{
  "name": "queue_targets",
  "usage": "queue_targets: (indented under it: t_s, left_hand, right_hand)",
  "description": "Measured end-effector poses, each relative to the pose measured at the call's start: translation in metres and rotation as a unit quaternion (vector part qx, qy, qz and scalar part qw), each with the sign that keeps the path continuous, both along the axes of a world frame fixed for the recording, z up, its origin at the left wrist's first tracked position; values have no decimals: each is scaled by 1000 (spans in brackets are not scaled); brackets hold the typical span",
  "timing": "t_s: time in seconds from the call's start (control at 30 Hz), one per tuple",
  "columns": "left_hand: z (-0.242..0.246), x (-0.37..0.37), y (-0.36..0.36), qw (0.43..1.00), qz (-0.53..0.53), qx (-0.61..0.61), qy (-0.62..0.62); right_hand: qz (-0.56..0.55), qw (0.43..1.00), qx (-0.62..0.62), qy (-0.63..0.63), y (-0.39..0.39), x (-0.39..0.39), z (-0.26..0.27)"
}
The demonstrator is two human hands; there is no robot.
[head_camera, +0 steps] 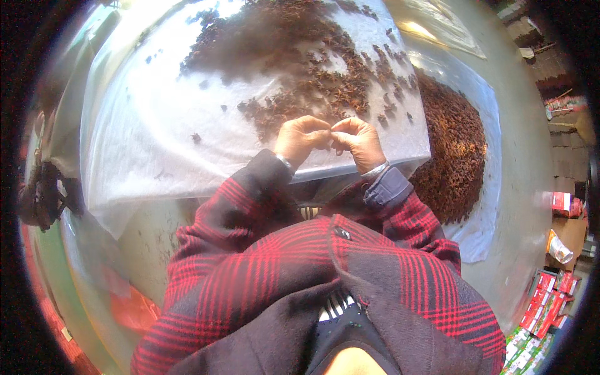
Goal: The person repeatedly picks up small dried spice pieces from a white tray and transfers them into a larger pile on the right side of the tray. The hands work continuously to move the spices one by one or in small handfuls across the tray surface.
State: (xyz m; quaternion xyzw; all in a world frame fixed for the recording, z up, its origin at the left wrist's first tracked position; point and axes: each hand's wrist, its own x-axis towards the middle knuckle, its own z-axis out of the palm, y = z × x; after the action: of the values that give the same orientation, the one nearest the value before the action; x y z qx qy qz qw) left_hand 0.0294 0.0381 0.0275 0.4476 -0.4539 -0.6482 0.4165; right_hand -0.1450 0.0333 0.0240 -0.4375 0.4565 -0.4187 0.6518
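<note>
My left hand (302, 138) and my right hand (361, 143) meet at the fingertips above the near edge of a table covered with clear plastic sheeting (154, 164). Thumb and forefinger are pinched together on each hand. Whatever may sit between the fingertips is too small and hidden to make out. Just beyond my hands lies a loose spread of dried star anise (323, 93), reddish brown and star-shaped. It runs back into a larger, darker heap (253, 42), which is partly blurred. A few single pieces (196, 138) lie apart on the left.
On the floor at right, a big pile of star anise (450, 145) rests on a pale sheet (487, 225). Red cartons (539, 309) and a cardboard box (574, 239) stand along the far right. An orange-red plastic item (133, 304) lies low at left.
</note>
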Motion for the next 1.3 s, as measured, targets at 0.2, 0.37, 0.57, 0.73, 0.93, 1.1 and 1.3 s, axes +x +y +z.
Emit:
queue_targets:
  t_s: [0.2, 0.37, 0.57, 0.73, 0.93, 1.1, 1.3]
  left_hand:
    - [5, 2, 2, 973, -12, -94, -211]
    - [14, 3, 5, 999, -25, 22, 35]
    - [12, 1, 12, 978, -53, 160, 120]
    - [4, -7, 12, 991, -50, 121, 26]
    - [-6, -23, -6, 952, 47, -214, -213]
    - [0, -28, 8, 991, 48, -98, -78]
    - [16, -30, 23, 995, 56, -73, -23]
  right_hand:
    - [16, 999, 31, -24, 2, -1, 1]
    - [42, 994, 46, -93, 4, -10, 6]
    - [104, 985, 42, -133, 6, -20, 8]
    - [17, 988, 27, -153, -1, -23, 6]
    - [2, 995, -30, -100, 5, -9, 4]
    - [-22, 997, -32, -74, 17, -12, 7]
    - [-5, 995, -59, -81, 28, -13, 17]
